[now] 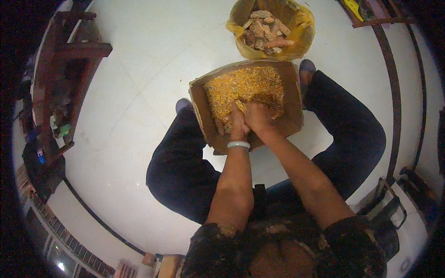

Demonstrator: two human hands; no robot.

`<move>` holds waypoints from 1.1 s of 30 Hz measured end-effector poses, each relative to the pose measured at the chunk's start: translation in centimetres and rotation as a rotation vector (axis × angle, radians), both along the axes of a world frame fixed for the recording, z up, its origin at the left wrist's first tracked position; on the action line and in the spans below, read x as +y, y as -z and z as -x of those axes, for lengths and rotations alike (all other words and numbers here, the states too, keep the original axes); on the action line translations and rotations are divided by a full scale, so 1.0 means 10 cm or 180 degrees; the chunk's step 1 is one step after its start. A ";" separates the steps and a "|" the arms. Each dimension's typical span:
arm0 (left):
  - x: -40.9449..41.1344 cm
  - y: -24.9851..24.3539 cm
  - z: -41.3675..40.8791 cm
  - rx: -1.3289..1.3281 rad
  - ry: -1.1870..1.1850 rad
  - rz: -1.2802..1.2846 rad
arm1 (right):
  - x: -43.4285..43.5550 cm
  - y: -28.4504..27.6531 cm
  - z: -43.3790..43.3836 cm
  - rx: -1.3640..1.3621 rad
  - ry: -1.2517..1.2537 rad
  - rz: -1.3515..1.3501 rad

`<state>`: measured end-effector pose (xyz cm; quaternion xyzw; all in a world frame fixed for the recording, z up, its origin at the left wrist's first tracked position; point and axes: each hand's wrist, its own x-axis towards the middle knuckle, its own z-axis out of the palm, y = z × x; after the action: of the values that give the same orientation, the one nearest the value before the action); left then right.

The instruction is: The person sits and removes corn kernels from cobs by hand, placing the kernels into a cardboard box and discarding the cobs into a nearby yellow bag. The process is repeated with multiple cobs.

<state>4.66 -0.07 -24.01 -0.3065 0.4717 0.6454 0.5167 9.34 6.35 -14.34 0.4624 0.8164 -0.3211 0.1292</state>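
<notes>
A cardboard box (pixel 292 87) stands on the floor between my legs, with loose yellow corn kernels (pixel 247 81) spread inside it. Over its near half, my left hand (pixel 239 120) is closed around an ear of corn (pixel 240 106), whose yellow end shows above the fingers. My right hand (pixel 259 116) presses against the same ear from the right, its fingers curled; the fingertips are hidden. A white bangle (pixel 238 144) circles my left wrist. Partly hidden beside my left hand, what look like corncobs (pixel 219 125) lie along the box's left side.
Beyond the box, a container lined with a yellow plastic bag (pixel 306 31) holds several bare corncobs (pixel 267 31). My bent legs flank the box. Dark wooden furniture (pixel 83 50) stands at the left, another wooden piece (pixel 382 21) at the upper right, and a metal-framed object (pixel 396 198) at the lower right.
</notes>
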 end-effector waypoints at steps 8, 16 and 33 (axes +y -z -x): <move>-0.02 -0.47 0.30 0.0049 -0.0005 -0.0714 | 0.05 0.19 -0.42 0.1294 0.0510 -0.0171; 0.05 -1.22 0.26 0.0418 0.0257 -0.1402 | 0.07 -0.66 -0.31 0.1707 0.1051 0.2729; 0.08 -2.56 0.32 0.4263 0.2654 -0.0128 | 0.38 -1.40 -0.33 0.2881 -0.0223 0.1191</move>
<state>1.49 0.72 1.61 0.3590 0.7468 0.4541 0.3274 12.61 10.11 -0.39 0.2176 0.7340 -0.6264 -0.1470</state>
